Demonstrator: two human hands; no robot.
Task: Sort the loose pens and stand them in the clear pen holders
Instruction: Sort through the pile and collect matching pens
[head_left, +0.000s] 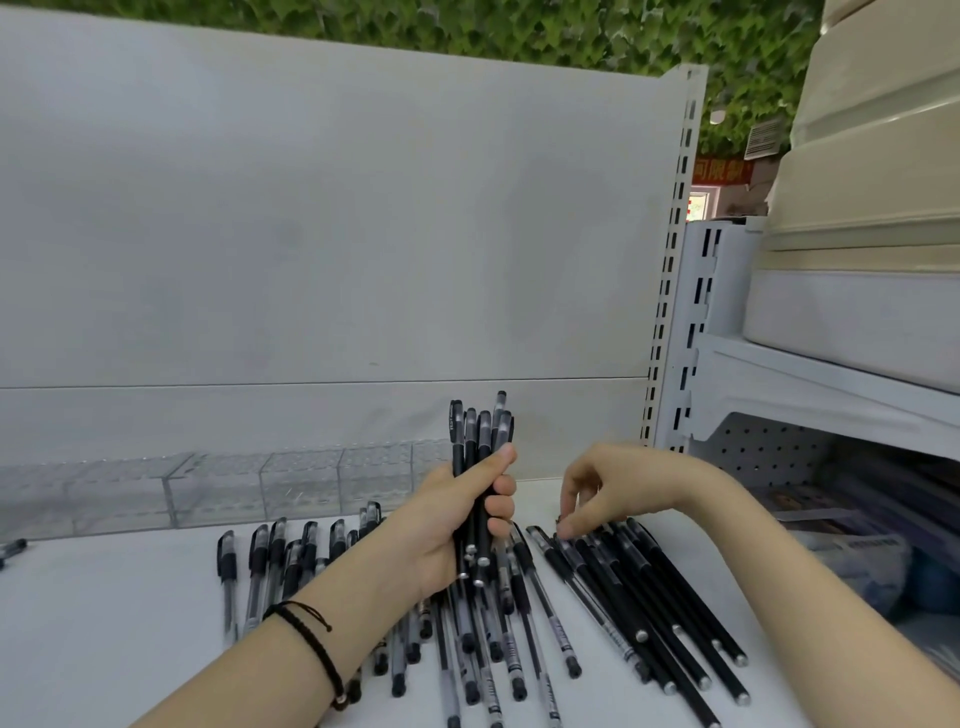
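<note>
The left hand (457, 525) was closed in a fist round a bundle of black pens (480, 431), held upright just in front of the right end of the clear pen holders (301, 483). The right hand (613, 483), in front of the holders and past their right end, had its fingers curled down. Its thumb and forefinger appeared to pinch the cap end of one black pen (576, 564) lying on the surface (104, 623).

The loose pens (498, 649) were spread in front of the holders, the clear-barrelled ones (280, 556) nearest them.

The fist looked full and the bundle's ends sat uneven, so easing the grip to take another pen could let one slide out into the pile. The pinched pen lay tight against its neighbours. Lifting it by the cap might drag those askew or pull the cap off.
</note>
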